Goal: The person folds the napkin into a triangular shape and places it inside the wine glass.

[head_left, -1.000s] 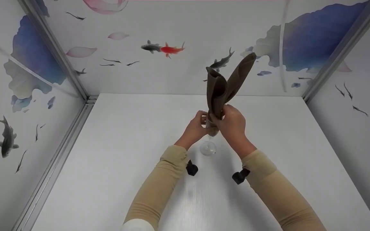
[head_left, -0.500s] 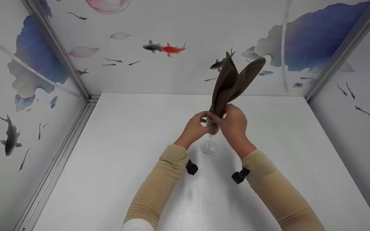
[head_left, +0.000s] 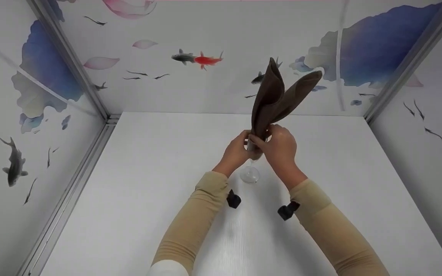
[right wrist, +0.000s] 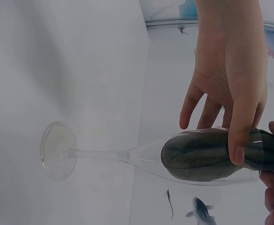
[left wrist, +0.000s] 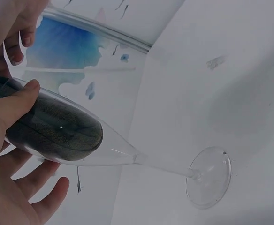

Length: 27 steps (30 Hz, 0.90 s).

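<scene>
A dark brown cloth napkin [head_left: 267, 97] stands in a clear champagne flute [left wrist: 120, 149], its lower end rounded inside the bowl and two rolled points spreading above the rim. My left hand [head_left: 235, 152] holds the flute by its bowl, the thumb along the glass and the fingers around the far side. With thumb and fingers my right hand [head_left: 282, 147] pinches the napkin at the flute's mouth. The right wrist view shows the folded cloth [right wrist: 198, 154] through the glass. Stem and round foot [right wrist: 58, 150] show below; whether the foot touches the table I cannot tell.
The white table [head_left: 159, 184] reaches back to a wall [head_left: 190, 92] printed with fish, petals and blue leaves. Side walls with metal rails [head_left: 71, 180] stand left and right. A small black camera [head_left: 288, 211] sits on each wrist.
The napkin's left point has swung up and its open fold has turned; the right point leans further right. Both hands keep their hold, and the flute has risen slightly in the head view.
</scene>
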Motion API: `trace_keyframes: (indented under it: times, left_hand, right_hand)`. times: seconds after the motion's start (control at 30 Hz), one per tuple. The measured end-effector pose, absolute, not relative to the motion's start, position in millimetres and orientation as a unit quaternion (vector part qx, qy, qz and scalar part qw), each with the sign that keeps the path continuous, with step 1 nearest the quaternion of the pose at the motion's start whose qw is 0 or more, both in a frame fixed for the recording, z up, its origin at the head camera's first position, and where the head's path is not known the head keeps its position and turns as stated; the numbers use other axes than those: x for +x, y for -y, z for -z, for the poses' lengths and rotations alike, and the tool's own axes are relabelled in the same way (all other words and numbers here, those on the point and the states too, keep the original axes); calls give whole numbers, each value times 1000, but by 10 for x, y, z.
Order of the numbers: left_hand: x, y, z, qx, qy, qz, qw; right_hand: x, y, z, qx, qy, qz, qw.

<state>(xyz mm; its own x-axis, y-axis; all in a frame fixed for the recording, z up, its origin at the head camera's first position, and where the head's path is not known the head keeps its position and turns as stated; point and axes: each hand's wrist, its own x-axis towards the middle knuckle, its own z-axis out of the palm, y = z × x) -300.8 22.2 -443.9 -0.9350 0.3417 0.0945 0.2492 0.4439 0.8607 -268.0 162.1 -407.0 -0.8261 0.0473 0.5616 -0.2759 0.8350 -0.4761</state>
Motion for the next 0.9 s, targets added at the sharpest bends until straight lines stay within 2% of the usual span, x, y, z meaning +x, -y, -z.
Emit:
trace_keyframes:
  times: [0.37, 0.7, 0.9]
  left_hand:
    - [-3020, -190, 4485, 181, -853, -487, 49]
    - [-3030, -200, 4499, 183, -859, -477, 38]
    - [-3029, -199, 4512, 183, -853, -486, 38]
  right_hand:
    - [-2654, -1677, 4085, 73, 912, -276, 294]
    - [-2601, -1755, 4118, 89, 891, -288, 339]
    - [-2620, -1786, 4113, 98, 865, -286, 401]
